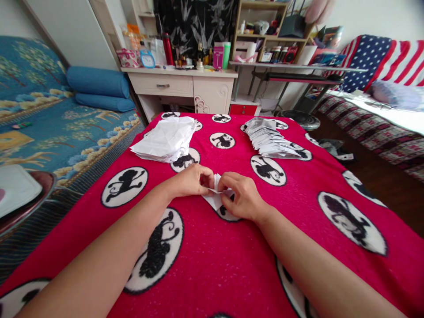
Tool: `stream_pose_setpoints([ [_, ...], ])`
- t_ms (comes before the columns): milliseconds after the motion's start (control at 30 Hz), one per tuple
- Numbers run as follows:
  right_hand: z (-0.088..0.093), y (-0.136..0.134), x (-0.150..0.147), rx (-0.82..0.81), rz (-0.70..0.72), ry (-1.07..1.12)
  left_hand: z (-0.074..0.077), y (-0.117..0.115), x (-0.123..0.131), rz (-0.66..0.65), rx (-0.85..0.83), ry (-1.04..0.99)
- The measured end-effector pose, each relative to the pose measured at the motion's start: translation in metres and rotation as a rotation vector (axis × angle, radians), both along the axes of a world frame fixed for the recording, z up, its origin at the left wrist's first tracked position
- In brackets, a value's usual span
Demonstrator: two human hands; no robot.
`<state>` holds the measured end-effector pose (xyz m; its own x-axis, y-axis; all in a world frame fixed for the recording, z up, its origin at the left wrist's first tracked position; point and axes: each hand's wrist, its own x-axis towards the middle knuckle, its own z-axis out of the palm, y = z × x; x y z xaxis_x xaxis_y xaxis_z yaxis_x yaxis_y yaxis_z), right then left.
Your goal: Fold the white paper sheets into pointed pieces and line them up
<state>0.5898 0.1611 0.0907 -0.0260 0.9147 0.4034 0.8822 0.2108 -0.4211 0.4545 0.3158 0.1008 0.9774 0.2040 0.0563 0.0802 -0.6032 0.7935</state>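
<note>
Between my two hands is a small piece of folded white paper point(213, 201), raised a little along its upper part, over the red cloth. My left hand point(194, 180) pinches its left side between thumb and fingers. On the right side, my right hand point(241, 194) grips the same paper with bent fingers, which hide part of it. Beyond my left hand lies a loose pile of creased white paper sheets point(167, 139). Past my right hand, a row of folded white papers point(270, 139) leans over in an overlapping stack.
A red cloth with black-and-white monkey ovals point(205, 260) covers the table. To the left are a blue patterned sofa point(66, 119) and a round stool point(46, 185). A cream desk point(179, 84) with bottles stands behind; a bed point(374, 119) is at right.
</note>
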Motion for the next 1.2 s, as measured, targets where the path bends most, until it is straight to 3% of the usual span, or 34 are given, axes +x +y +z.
stream_pose_setpoints([
  [233, 0.007, 0.001, 0.001, -0.065, 0.218, -0.069, 0.011, 0.004, -0.005, -0.25, 0.022, 0.084],
  [400, 0.004, 0.002, 0.003, -0.1, 0.137, -0.033, 0.008, -0.001, -0.001, -0.138, 0.178, 0.139],
  [600, -0.003, 0.004, 0.012, -0.123, -0.253, 0.012, 0.006, -0.001, -0.001, 0.039, 0.334, 0.199],
  [800, 0.008, 0.008, 0.012, -0.336, -0.448, -0.053, 0.004, 0.002, -0.002, 0.166, 0.421, 0.23],
  [967, 0.014, 0.007, 0.014, -0.428, -0.408, -0.022, -0.004, 0.01, -0.001, 0.156, 0.313, 0.203],
  [1200, 0.002, 0.009, 0.023, -0.408, -0.328, 0.495, -0.012, 0.014, -0.001, 0.13, 0.104, 0.134],
])
